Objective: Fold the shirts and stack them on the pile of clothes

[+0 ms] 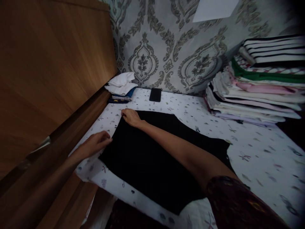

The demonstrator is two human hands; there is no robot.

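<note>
A black garment (147, 159) lies spread flat across a white printed sheet; its exact kind is hard to tell in the dim light. My right hand (130, 117) has its fingers closed at the garment's far left corner, and my right forearm crosses over the cloth. At the garment's left edge is my left hand (98, 143), its fingers loosely bent and apart, with the fingertips at or just touching the cloth's edge.
Small folded clothes (121, 86) sit by the wooden furniture panel (59, 57) on the left. A black phone-like rectangle (155, 94) lies near the patterned wall (166, 47). A tall stack of folded clothes (257, 92) stands at right on the printed sheet (259, 152).
</note>
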